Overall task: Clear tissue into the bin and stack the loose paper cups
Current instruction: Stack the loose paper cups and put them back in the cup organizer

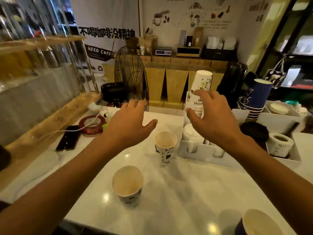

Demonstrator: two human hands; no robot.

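Two loose paper cups with a dark leaf print stand upright on the white counter (pixel 186 192): one near me (pixel 128 185) and one further back (pixel 165 146). A blue ribbed cup (pixel 257 223) stands at the lower right corner. An upside-down stack of white printed cups (pixel 201 83) rises at the back. My left hand (pixel 128 122) hovers over the counter with fingers spread, holding nothing. My right hand (pixel 213 116) reaches toward the lower part of the stack, fingers curved beside it; I cannot tell if they touch it. No tissue or bin is visible.
A white organiser (pixel 199 150) with lids and small cups sits under my right hand. Blue stacked cups (pixel 259 97), a label roll (pixel 280 145) and a black lid (pixel 254 131) lie right. A phone (pixel 68 139) on a cable, a tape roll (pixel 92 124) and a wire cage (pixel 131 77) stand left.
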